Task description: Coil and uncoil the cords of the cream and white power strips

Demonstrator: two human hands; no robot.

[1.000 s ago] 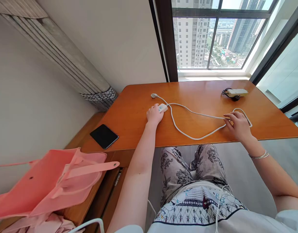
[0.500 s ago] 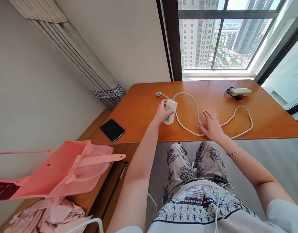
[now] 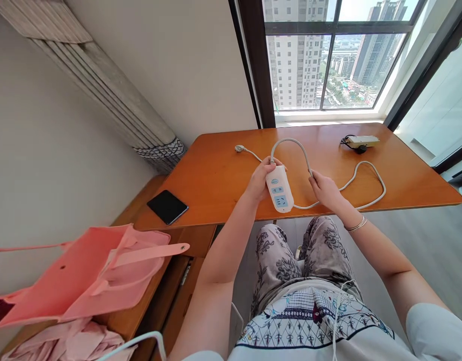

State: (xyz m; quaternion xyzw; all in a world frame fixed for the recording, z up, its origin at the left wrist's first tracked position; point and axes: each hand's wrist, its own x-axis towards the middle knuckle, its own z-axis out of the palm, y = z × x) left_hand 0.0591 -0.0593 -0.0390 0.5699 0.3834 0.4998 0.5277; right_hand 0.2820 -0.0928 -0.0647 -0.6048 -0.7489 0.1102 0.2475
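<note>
A white power strip point(image 3: 279, 189) with blue-marked sockets is tilted up in my left hand point(image 3: 261, 179), which grips its cord end. The socket face is turned toward me. From that end a white cord point(image 3: 290, 141) arches up and over to my right hand point(image 3: 324, 189), whose fingers are closed around it. More of the cord runs behind my right hand and lies in a loop on the right side of the table. The plug point(image 3: 239, 148) rests on the wooden table point(image 3: 216, 170), left of and beyond the strip.
A black tablet point(image 3: 167, 206) lies at the table's left front. At the far right sits a small pale device point(image 3: 362, 142) with a black cable. A pink bag point(image 3: 99, 273) and pink cloth point(image 3: 71, 343) are at my left, below table height. Behind the table is a window point(image 3: 330, 70).
My left hand has lifted and turned the power strip, bringing its socket face toward me. My right hand, previously spread over the cord, has closed on it and raised it slightly.
</note>
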